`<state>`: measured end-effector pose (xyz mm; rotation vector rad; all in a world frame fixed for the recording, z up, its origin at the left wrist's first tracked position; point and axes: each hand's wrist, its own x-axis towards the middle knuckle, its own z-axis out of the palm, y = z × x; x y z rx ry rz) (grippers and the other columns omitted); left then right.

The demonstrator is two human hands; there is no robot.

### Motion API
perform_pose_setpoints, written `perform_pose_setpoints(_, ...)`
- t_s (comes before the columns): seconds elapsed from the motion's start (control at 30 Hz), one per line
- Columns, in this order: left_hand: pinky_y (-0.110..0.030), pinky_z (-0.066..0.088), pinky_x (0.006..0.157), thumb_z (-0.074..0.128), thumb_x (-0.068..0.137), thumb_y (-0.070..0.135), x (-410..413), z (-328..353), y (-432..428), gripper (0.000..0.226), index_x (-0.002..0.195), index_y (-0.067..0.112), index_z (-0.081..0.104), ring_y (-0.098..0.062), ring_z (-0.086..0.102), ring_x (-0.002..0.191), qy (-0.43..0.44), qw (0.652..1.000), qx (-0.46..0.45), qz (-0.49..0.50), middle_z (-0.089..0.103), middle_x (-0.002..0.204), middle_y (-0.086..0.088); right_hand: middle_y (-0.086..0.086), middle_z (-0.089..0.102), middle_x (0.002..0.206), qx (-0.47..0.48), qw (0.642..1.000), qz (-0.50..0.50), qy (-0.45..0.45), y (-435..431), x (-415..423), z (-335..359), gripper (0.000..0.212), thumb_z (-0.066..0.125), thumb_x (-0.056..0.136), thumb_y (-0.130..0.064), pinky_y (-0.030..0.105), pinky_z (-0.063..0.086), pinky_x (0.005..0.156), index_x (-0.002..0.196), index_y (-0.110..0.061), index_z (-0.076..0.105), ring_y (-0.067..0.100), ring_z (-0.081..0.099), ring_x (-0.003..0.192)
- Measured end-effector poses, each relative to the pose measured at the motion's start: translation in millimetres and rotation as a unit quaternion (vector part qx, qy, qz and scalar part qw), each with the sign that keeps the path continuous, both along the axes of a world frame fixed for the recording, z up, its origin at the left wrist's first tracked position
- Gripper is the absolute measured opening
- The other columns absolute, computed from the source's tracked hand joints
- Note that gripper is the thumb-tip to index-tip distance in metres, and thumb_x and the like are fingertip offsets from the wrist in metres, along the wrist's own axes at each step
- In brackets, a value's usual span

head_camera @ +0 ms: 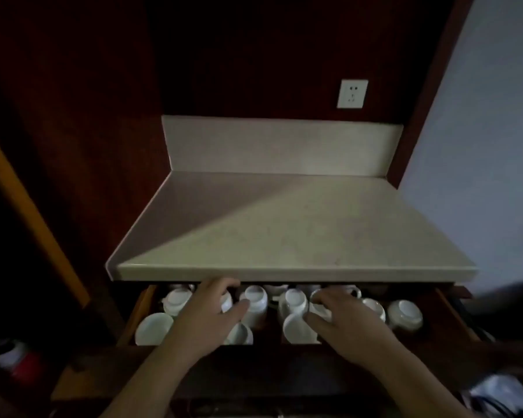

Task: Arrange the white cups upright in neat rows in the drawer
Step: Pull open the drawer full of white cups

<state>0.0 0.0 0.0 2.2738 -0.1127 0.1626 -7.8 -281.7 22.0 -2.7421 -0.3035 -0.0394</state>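
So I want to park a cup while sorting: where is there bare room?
The countertop above the drawer is bare from its front edge to the backsplash. Inside the drawer it is crowded: white cups fill it side to side, with only a dark gap at the right wall. The left hand and right hand cover the middle.

Home pantry nook: countertop [284,224], wall socket [352,93], cup drawer [139,309].

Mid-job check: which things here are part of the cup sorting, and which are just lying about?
Job: cups, drawer, left hand, right hand.

Lying about: saucers, countertop, wall socket, red-and-white thing on the floor, left.
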Motion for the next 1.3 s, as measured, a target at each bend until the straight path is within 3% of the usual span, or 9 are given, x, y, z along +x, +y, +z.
perform_pose_setpoints(0.07, -0.03, 0.051, 0.087, 0.065, 0.093, 0.058, 9, -19, -9, 0.035, 0.121, 0.035, 0.062, -0.005, 0.06, 0.104, 0.034, 0.993, 0.105, -0.033, 0.058, 0.12, 0.013, -0.011, 0.063, 0.118, -0.032, 0.998, -0.007, 0.052, 10, 8, -18, 0.045, 0.053, 0.092, -0.067, 0.032, 0.048, 0.086, 0.118, -0.033, 0.063, 0.012, 0.063, 0.107)
perform_pose_setpoints(0.23, -0.032, 0.046, 0.057, 0.037, 0.087, 0.085, 10, -51, -15, 0.057, 0.079, 0.034, 0.059, -0.006, 0.06, 0.066, 0.091, 0.959, 0.251, -0.1, 0.064, 0.073, 0.009, -0.006, 0.069, 0.104, -0.101, 0.988, -0.043, 0.109, 15, 10, -54, 0.058, 0.033, 0.089, -0.076, 0.039, 0.054, 0.079, 0.097, -0.032, 0.069, 0.017, 0.065, 0.097)
perform_pose_setpoints(0.37, -0.038, 0.052, 0.063, 0.032, 0.092, 0.081, 10, -49, -13, 0.062, 0.071, 0.029, 0.06, -0.009, 0.061, 0.066, 0.105, 0.948, 0.267, -0.135, 0.062, 0.071, 0.004, -0.007, 0.071, 0.104, -0.134, 0.981, -0.037, 0.136, 17, 13, -57, 0.061, 0.029, 0.094, -0.076, 0.039, 0.049, 0.081, 0.096, -0.031, 0.07, 0.019, 0.065, 0.099)
perform_pose_setpoints(0.5, -0.039, 0.055, 0.07, 0.033, 0.093, 0.076, 5, -50, -15, 0.057, 0.072, 0.03, 0.059, -0.011, 0.061, 0.069, 0.106, 0.946, 0.279, -0.128, 0.063, 0.074, 0.007, -0.004, 0.063, 0.084, -0.164, 0.975, -0.022, 0.15, 16, 10, -58, 0.06, 0.023, 0.1, -0.072, 0.042, 0.053, 0.077, 0.087, -0.029, 0.063, 0.023, 0.064, 0.085)
perform_pose_setpoints(0.67, -0.039, 0.056, 0.074, 0.027, 0.087, 0.081, -6, -53, -15, 0.061, 0.08, 0.033, 0.065, -0.009, 0.063, 0.073, 0.119, 0.949, 0.272, -0.107, 0.066, 0.08, 0.01, -0.004, 0.062, 0.1, -0.155, 0.979, 0.018, 0.132, 15, -2, -57, 0.03, 0.028, 0.106, -0.047, 0.039, 0.05, 0.076, 0.113, -0.033, 0.054, 0.022, 0.06, 0.093)
perform_pose_setpoints(0.77, -0.038, 0.056, 0.072, 0.026, 0.083, 0.088, -20, -53, -19, 0.068, 0.08, 0.033, 0.066, -0.008, 0.063, 0.072, 0.117, 0.947, 0.278, -0.109, 0.067, 0.077, 0.009, -0.008, 0.055, 0.089, -0.147, 0.977, 0.022, 0.153, 10, -10, -61, 0.047, 0.02, 0.099, -0.055, 0.034, 0.037, 0.066, 0.11, -0.03, 0.059, 0.019, 0.054, 0.085)
perform_pose_setpoints(0.9, -0.036, 0.056, 0.07, 0.031, 0.073, 0.101, -43, -51, -21, 0.075, 0.077, 0.034, 0.065, -0.007, 0.062, 0.069, 0.128, 0.943, 0.288, -0.108, 0.065, 0.072, 0.01, -0.001, 0.067, 0.101, -0.159, 0.972, 0.04, 0.167, 8, -32, -60, 0.056, 0.025, 0.101, -0.066, 0.041, 0.051, 0.082, 0.107, -0.028, 0.066, 0.02, 0.061, 0.095)
perform_pose_setpoints(1.1, -0.034, 0.055, 0.07, 0.036, 0.072, 0.1, -82, -50, -26, 0.074, 0.078, 0.033, 0.066, -0.006, 0.063, 0.07, 0.144, 0.946, 0.272, -0.1, 0.066, 0.073, 0.01, -0.007, 0.067, 0.092, -0.137, 0.978, 0.04, 0.152, 2, -70, -66, 0.084, 0.014, 0.082, -0.092, 0.039, 0.052, 0.082, 0.09, -0.03, 0.07, 0.014, 0.062, 0.089)
perform_pose_setpoints(1.3, -0.039, 0.057, 0.071, 0.036, 0.071, 0.102, -111, -51, -28, 0.079, 0.076, 0.029, 0.065, -0.007, 0.063, 0.068, 0.139, 0.944, 0.285, -0.089, 0.067, 0.071, 0.008, -0.009, 0.063, 0.084, -0.122, 0.976, 0.057, 0.172, 0, -98, -64, 0.084, 0.015, 0.07, -0.103, 0.04, 0.054, 0.084, 0.08, -0.033, 0.061, 0.012, 0.062, 0.086)
